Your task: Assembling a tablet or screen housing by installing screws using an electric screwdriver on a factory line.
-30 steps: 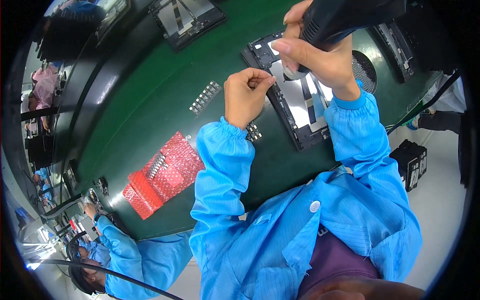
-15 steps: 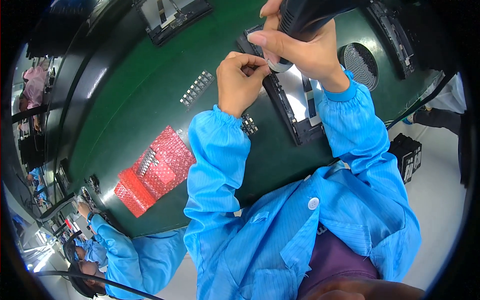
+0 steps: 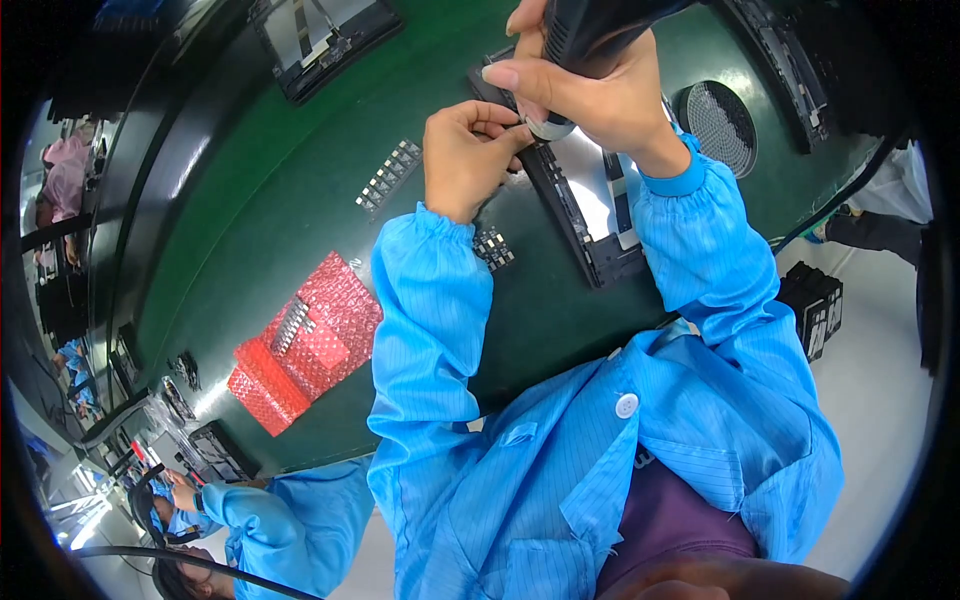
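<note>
Black-framed panel (image 3: 583, 202) just beside left fingers (image 3: 506, 143)

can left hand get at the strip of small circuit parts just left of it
Probably yes: the strip of small circuit parts lies close to the left hand, with only green tabletop visible between them, though that hand is at the black-framed panel.

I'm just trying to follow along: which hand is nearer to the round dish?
Right. The right hand, gripping a black tool, is to the left of the round dish; the left hand is farther left, by the edge of a flat panel.
</note>
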Motion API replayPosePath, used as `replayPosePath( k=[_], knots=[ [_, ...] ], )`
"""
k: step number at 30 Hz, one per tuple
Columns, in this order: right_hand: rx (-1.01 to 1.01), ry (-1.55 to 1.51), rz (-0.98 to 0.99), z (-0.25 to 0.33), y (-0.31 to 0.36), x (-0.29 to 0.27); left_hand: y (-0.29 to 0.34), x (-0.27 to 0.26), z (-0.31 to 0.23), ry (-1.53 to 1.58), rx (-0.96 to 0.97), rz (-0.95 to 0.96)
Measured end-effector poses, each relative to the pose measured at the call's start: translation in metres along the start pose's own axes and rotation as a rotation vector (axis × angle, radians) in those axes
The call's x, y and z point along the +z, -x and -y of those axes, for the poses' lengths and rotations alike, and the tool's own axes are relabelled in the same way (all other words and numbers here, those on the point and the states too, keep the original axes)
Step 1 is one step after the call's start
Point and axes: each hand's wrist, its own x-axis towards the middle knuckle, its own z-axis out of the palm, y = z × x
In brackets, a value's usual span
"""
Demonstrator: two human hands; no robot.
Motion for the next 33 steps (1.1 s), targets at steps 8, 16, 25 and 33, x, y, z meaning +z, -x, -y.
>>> replayPosePath(
  k=[8, 16, 25, 33],
  knots=[
    [-0.771, 0.002, 0.280, -0.030, -0.011, -0.002, 0.000, 0.000, 0.001, -0.017, 0.046, -0.016],
    [-0.161, 0.265, 0.169, -0.015, 0.011, -0.004, -0.001, 0.004, -0.003, 0.011, 0.088, -0.041],
    [-0.071, 0.041, -0.207, 0.083, 0.026, -0.071, 0.002, 0.007, -0.012, -0.005, 0.017, 0.021],
    [-0.119, 0.081, -0.486, 0.040, 0.052, -0.137, -0.006, -0.009, -0.024, -0.176, -0.046, 0.152]
  ],
)
